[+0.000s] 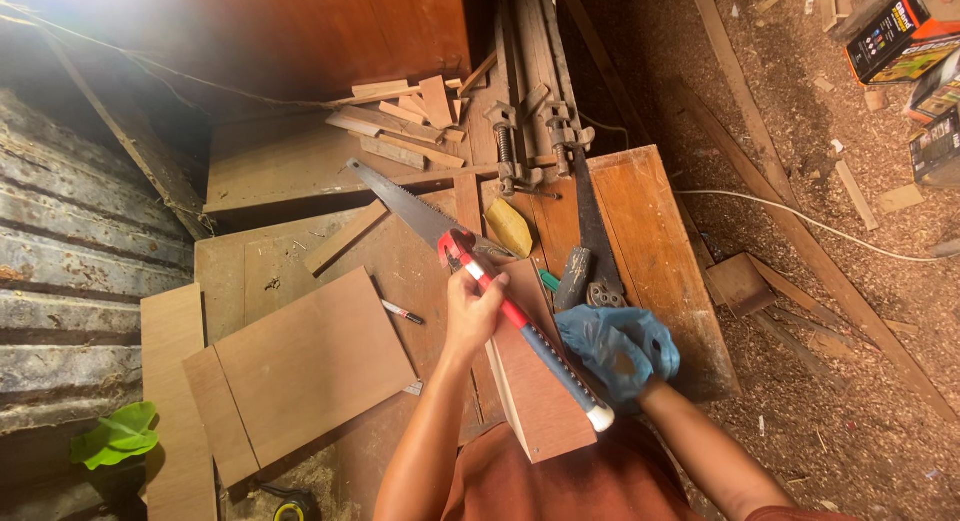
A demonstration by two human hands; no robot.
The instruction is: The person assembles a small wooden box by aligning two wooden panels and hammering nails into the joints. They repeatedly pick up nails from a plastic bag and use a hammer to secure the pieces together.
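Bar clamp (520,321), red-and-blue, gripped by bare left hand (472,316), gloved right hand (620,349) closed around its end, smooth wooden board (540,381)

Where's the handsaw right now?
The handsaw lies flat on the workbench in the middle of the head view, its blade running up-left from the red-handled tool beside the yellow block.

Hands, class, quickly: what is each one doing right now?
Left hand: bare, closed around the red, white and blue tool.
Right hand: blue-gloved, curled beside the tool's lower end; grip cannot be told.
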